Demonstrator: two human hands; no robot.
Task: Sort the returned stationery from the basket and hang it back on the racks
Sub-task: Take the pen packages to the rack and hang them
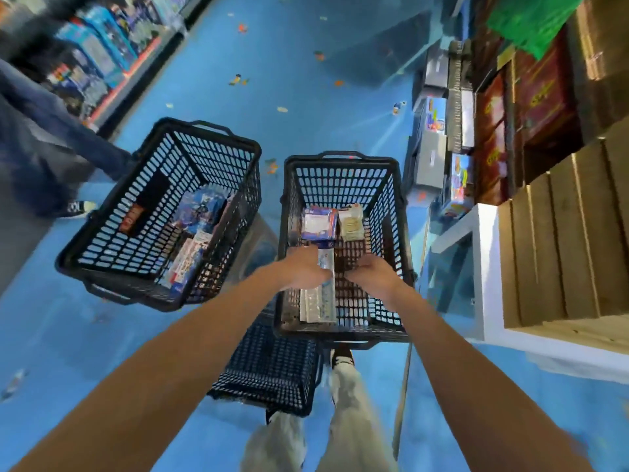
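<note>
Black mesh basket (343, 185) holds boxed and packeted stationery. Left grip (303, 267) closes round a long clear packet (320, 301) lying along the basket's near-left side. Right grip (371, 272) reaches in just beside it, fingers bent, hold too blurred to tell. Second basket (211, 158), also stocked, stands to the left.

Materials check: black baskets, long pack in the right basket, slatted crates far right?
Baskets: moulded plastic, matte black; uniform slotted lattice walls. Long pack: probably clear glossy plastic film; it glints, contents show through. Crates: likely bare wood, matte tan; parallel slats, grain unreadable.
</note>
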